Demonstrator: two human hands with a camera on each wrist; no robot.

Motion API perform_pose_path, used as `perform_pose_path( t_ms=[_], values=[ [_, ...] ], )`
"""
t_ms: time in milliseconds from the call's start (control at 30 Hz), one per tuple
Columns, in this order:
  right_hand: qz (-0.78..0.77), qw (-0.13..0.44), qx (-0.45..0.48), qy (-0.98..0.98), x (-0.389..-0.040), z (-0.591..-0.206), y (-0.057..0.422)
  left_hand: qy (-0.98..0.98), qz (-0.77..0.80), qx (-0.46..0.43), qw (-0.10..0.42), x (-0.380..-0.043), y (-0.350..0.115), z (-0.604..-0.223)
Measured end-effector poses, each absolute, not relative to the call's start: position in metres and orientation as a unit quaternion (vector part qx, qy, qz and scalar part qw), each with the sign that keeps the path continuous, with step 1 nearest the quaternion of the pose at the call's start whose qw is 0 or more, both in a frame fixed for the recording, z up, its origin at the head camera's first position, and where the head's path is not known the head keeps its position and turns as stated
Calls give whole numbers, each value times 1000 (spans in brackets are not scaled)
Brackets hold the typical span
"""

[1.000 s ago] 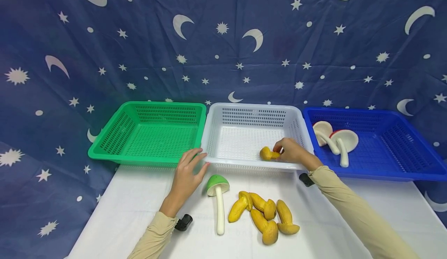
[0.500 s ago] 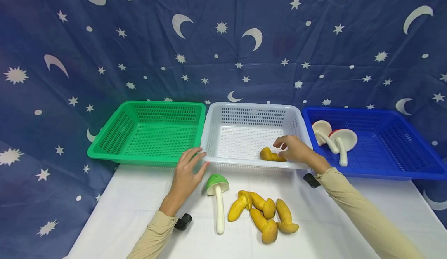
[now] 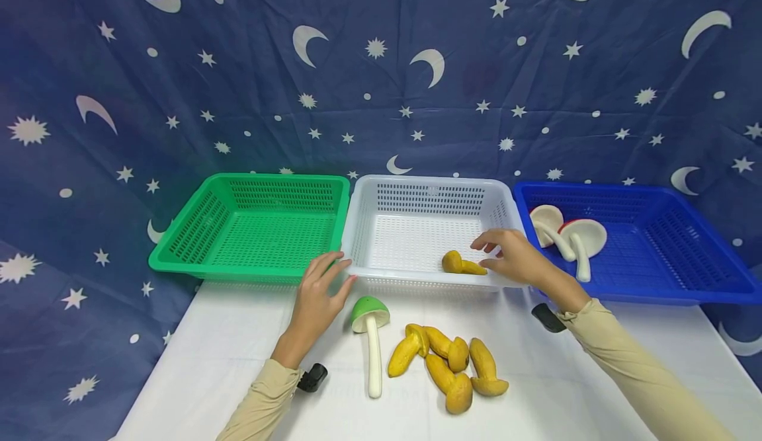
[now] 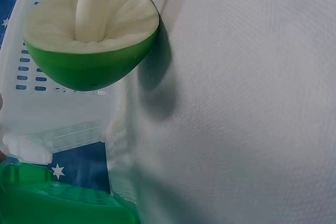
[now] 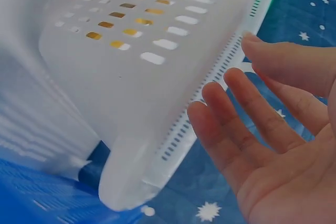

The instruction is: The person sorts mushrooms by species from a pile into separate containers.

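Right fingers relaxed, yellow mushroom glimpsed through slotted white basket

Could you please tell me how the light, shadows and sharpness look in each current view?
Head view: fairly even light, soft shadows on the white tablecloth; left wrist view: a soft-edged shadow beside the green-capped mushroom; right wrist view: white basket pale and hazy towards the upper left, right hand clearer.

Head view from above, facing forward-down, wrist views close, white basket shared
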State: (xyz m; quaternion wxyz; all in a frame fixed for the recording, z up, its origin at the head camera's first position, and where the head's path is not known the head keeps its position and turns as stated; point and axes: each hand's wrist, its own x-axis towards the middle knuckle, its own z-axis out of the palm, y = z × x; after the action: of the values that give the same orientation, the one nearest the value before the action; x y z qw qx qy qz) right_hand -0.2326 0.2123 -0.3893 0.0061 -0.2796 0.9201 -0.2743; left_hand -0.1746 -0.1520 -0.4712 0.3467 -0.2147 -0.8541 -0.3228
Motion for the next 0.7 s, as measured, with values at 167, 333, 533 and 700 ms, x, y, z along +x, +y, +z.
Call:
perform_pose_path(
  t_ms=[167, 333, 533, 700],
  values=[
    [-279, -5, -283, 918, -219, -382, 216, -854, -323, -214, 347, -175, -152, -472],
    [-283, -1, -283, 916, -205, -376, 219, -854, -321, -213, 349, -174, -152, -471],
    [-273, 4, -279, 921, -187, -369, 220, -853, -321, -213, 350, -174, -151, -470],
    [-267, 5, -277, 923, -174, -367, 221, -853, -323, -213, 350, -174, -151, -471]
  ],
)
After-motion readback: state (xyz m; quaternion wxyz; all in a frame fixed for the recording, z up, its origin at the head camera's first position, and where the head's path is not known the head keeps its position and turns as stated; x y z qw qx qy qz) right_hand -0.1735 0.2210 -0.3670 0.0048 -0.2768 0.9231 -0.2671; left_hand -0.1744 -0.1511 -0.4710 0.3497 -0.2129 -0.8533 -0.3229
